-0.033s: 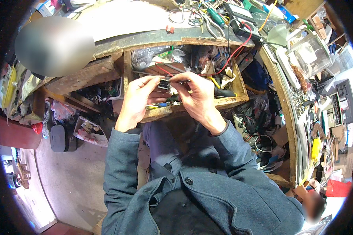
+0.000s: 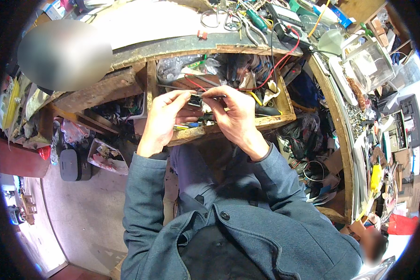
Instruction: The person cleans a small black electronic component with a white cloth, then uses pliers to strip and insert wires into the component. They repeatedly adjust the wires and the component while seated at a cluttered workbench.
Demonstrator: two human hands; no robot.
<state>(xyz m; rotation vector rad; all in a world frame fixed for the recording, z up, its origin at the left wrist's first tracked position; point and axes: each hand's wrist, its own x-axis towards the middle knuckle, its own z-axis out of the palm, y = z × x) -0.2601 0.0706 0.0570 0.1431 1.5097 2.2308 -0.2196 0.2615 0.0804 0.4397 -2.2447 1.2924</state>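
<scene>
While both forearms rise from the lower edge, the left hand and right hand meet over the open wooden drawer below the worktop's front edge. Each grip pinches the small dark part between thumb and fingertips, palms turned inward.

An open drawer sits at centre frame, under the workbench edge; both hands meet over it, left hand left of the right hand, a small part between them; pliers lie on the bench, upper centre.
</scene>
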